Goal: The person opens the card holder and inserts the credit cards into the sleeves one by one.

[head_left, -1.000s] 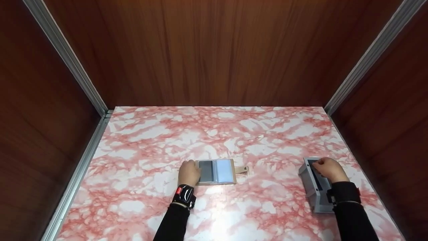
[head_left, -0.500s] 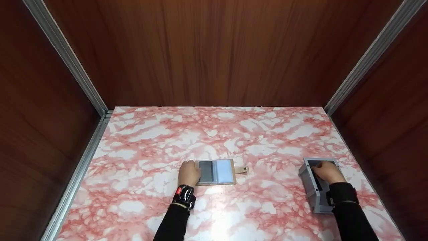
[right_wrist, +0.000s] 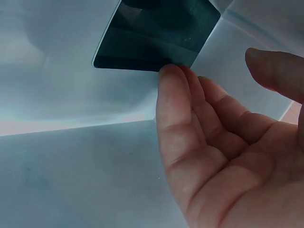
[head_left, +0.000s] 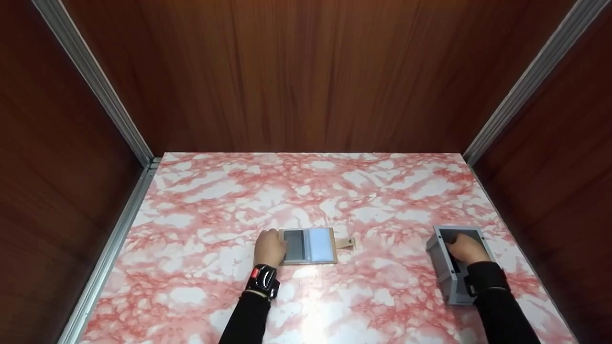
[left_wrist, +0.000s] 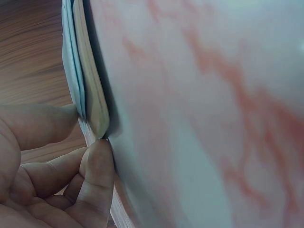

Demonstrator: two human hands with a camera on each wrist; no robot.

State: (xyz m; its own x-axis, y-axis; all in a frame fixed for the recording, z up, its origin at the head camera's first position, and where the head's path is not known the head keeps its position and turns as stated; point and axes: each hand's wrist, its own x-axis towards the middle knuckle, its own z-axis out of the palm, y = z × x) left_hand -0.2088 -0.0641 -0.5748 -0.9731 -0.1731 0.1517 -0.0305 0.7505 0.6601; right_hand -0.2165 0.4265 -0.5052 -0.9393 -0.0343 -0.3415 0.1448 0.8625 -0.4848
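Observation:
A tan-covered card holder with clear sleeves lies spread out on the table, its snap strap pointing right. My left hand pinches its left edge. In the left wrist view the thumb rests on the sleeves, while a curled fingertip meets the corner of the tan cover. To the right, my right hand reaches into a grey bin. Its fingertips touch the edge of a dark, round-cornered card in the right wrist view. The thumb stays apart from the card.
The table has a red-and-white marbled top. Dark wood panels stand behind it and on both sides, with metal rails at the corners. The bin stands near the table's right edge.
My right hand has sunk deeper into the bin and shifted slightly left. My left hand and the card holder look unmoved.

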